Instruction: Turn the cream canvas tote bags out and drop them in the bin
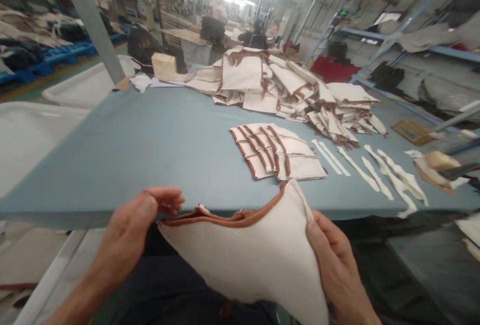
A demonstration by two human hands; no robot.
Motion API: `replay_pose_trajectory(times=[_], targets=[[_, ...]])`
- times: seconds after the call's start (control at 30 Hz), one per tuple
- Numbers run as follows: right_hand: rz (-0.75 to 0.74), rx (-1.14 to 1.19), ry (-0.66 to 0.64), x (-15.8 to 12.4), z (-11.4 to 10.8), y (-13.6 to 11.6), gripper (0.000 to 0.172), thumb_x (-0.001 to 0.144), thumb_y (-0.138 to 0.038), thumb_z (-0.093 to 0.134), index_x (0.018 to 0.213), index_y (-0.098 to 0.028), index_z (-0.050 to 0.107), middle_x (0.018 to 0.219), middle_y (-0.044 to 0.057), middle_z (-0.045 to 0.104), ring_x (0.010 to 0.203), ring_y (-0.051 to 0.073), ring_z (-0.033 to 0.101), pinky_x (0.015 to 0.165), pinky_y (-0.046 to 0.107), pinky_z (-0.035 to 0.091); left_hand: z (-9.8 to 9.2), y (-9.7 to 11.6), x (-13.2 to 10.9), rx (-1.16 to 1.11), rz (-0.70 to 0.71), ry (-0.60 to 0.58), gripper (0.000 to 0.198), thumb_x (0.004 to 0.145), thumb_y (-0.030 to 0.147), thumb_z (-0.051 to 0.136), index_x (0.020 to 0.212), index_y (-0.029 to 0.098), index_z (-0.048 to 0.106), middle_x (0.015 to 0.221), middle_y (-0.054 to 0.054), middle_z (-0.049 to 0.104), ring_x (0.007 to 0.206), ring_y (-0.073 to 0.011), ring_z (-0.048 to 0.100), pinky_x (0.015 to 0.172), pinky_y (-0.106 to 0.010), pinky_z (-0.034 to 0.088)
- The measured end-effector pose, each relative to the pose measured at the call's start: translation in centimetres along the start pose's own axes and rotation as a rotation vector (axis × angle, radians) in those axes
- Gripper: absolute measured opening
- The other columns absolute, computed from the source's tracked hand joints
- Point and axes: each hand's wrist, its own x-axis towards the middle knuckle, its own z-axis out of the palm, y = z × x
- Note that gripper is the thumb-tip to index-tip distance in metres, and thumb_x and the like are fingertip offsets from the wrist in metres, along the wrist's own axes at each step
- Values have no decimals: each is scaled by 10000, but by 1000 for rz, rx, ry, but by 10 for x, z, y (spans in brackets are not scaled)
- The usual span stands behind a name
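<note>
A white fabric piece with brown edging [247, 250] hangs in front of the table's near edge. My right hand [333, 250] pinches its right side between thumb and fingers. My left hand [146, 215] is beside the piece's left corner, its fingers curled in; whether anything is between them is too small to tell. Beyond the piece, overlapping white panels with brown edges [277, 152] lie on the blue-green table [150, 150]. To their right are several pale strips [358, 167].
A large heap of white and brown pieces [277, 82] covers the table's back. A yellowish block [164, 66] sits at the back left, a cardboard box [412, 131] at the right. White bins [33, 140] stand left. People are in the background.
</note>
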Motion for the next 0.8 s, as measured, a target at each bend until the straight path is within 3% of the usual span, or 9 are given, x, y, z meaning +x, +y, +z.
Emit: replay_pose_trajectory(times=[0.07, 0.13, 0.17, 0.23, 0.3, 0.4, 0.5, 0.7, 0.8], targets=[[-54, -71, -19, 4, -6, -2, 609, 899, -775, 627, 739, -191, 695, 606, 2, 557, 534, 139, 455, 465, 210, 400, -15, 7, 6, -190, -207, 106, 576, 786, 882, 596, 764, 359, 836, 801, -60, 805, 769, -346, 724, 676, -503, 640], [-153, -159, -92, 8, 0, 1, 576, 957, -707, 590, 743, -187, 717, 591, 2, 571, 515, 139, 474, 453, 211, 393, -31, 12, 5, -208, -177, 197, 460, 664, 846, 766, 693, 391, 824, 722, -44, 776, 664, -319, 676, 569, -473, 612], [-216, -206, -139, 10, 6, 3, 533, 991, -644, 574, 769, -188, 737, 593, 4, 594, 510, 141, 500, 459, 212, 405, -36, 13, 2, -173, -156, 169, 437, 650, 821, 797, 673, 386, 820, 690, -48, 764, 622, -312, 662, 550, -473, 607], [-366, -297, -224, 14, 21, 10, 409, 1043, -484, 548, 862, -197, 776, 652, 13, 683, 547, 151, 600, 516, 214, 462, -38, 14, -7, -46, -117, -1, 411, 708, 758, 791, 688, 349, 826, 682, -65, 767, 605, -310, 678, 583, -477, 627], [-518, -375, -307, 18, 38, 16, 312, 1063, -362, 541, 949, -210, 788, 772, 31, 773, 638, 165, 702, 611, 218, 519, -30, 13, -13, 108, -46, -197, 309, 796, 606, 779, 803, 305, 850, 813, -74, 820, 751, -317, 753, 719, -446, 662], [-717, -446, -382, 23, 55, 19, 267, 1094, -296, 524, 1009, -214, 763, 818, 41, 801, 660, 169, 740, 651, 233, 540, -9, 10, -14, 149, 99, -290, 174, 890, 389, 712, 948, 271, 827, 922, -47, 838, 857, -266, 783, 820, -375, 662], [-862, -454, -347, 24, 59, 21, 261, 1121, -272, 483, 1048, -198, 723, 808, 50, 797, 633, 171, 739, 620, 245, 535, 7, 6, -12, 227, 314, -349, 156, 900, 212, 711, 1039, 236, 777, 995, -30, 819, 906, -210, 769, 856, -306, 624], [-896, -451, -249, 18, 54, 30, 185, 1116, -236, 501, 1084, -208, 682, 816, 37, 786, 638, 165, 741, 629, 242, 541, 13, -7, -17, 317, 589, -261, 191, 931, 105, 713, 1077, 228, 696, 1051, -17, 714, 937, -155, 705, 831, -230, 560], [-896, -427, -256, 16, 56, 32, 177, 1115, -221, 498, 1078, -210, 672, 829, 34, 788, 653, 161, 748, 642, 238, 546, 15, -12, -21, 376, 610, -359, 167, 955, 95, 695, 1057, 228, 689, 1034, -13, 698, 927, -147, 692, 827, -224, 543]])
